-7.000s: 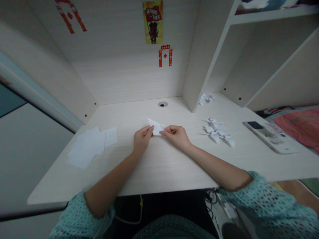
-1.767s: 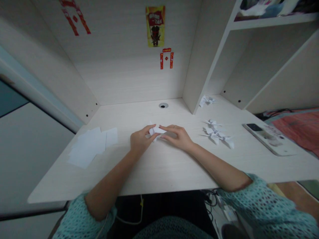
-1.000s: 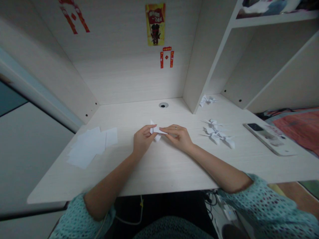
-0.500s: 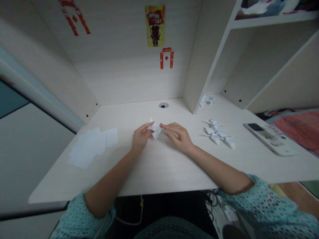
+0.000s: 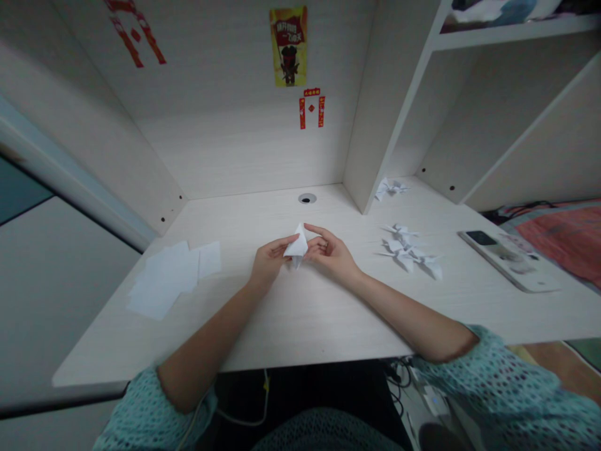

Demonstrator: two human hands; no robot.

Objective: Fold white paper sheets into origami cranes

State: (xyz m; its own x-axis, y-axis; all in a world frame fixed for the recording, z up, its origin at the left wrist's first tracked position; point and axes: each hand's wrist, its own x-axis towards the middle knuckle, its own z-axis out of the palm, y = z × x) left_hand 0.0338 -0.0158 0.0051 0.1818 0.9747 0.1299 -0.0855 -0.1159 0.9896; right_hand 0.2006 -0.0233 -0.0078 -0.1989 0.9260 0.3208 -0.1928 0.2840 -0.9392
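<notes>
A folded white origami paper [image 5: 297, 246] is held just above the desk, its pointed tip upward and a narrower part hanging below. My left hand [image 5: 270, 260] pinches it from the left, thumb on the near face. My right hand [image 5: 331, 254] grips its right edge between thumb and curled fingers, while the index finger reaches up near the tip. Several finished paper cranes [image 5: 406, 249] lie in a cluster to the right of my right hand. On the left, flat white paper sheets [image 5: 164, 279] overlap in a loose pile.
A phone-shaped white device [image 5: 507, 260] lies at the desk's right side. More folded paper pieces [image 5: 389, 188] rest by the upright divider [image 5: 382, 119]. A round cable hole [image 5: 307, 198] sits near the back panel. Cables [image 5: 399, 382] hang below the desk's front edge.
The origami paper has been turned so its point stands up and a broad face shows. My right hand has closed in from near its edge to grip it.
</notes>
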